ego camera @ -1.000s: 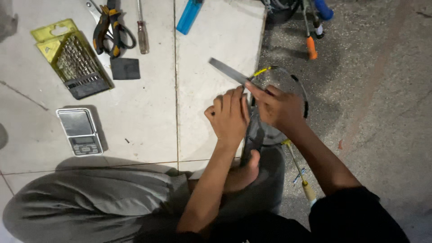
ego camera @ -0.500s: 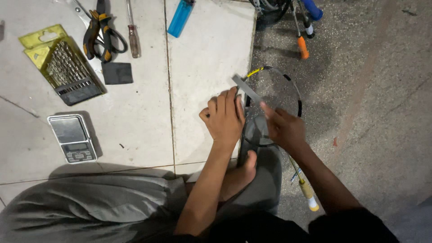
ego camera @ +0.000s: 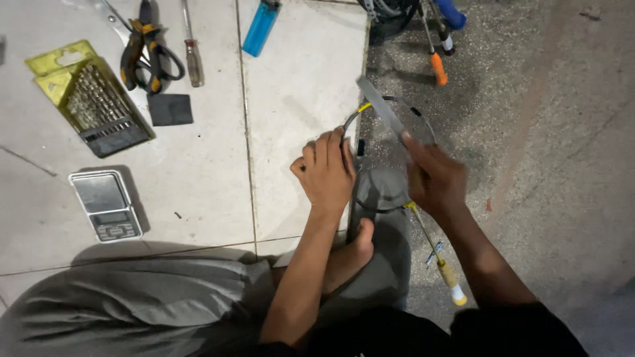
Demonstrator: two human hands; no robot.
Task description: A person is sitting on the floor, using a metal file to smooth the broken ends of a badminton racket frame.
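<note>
Head cam, looking down. Person sat on floor, knees in grey trousers, bare foot (ego camera: 354,254) pinning the work at the tile edge.

Risk first, my read: right hand (ego camera: 433,182) was blurred, so the flat metal file (ego camera: 382,109) was likely mid-stroke. File ran close past the left fingers; a slip off the rim could skin the knuckles or jab the foot just below. The ring (ego camera: 390,142), a thin dark hoop w/ a yellow bit at its upper left, was only braced by hand + foot, so it could twist or spring out if the stroke caught.

Left hand (ego camera: 327,175): fingers curled shut over the ring's left side, right at the tile/concrete border, wrist straight, forearm coming up from between the knees. Grip looked firm, clamped on ring.

Right hand: closed round the file's near end, file angling up-left across the ring's top. Forearm came in from lower right, elbow out.

Ring lay mostly on the concrete, touching the tile edge, over a grey rounded part (ego camera: 383,192); cannot tell what that part was.

Around: drill-bit case (ego camera: 92,106), pliers (ego camera: 147,56), small screwdriver (ego camera: 193,59), blue lighter (ego camera: 259,28), dark square pad (ego camera: 170,109), pocket scale (ego camera: 106,205) on the tiles, well apart from hands. Yellow-handled screwdriver (ego camera: 440,264) on concrete near the right forearm.
</note>
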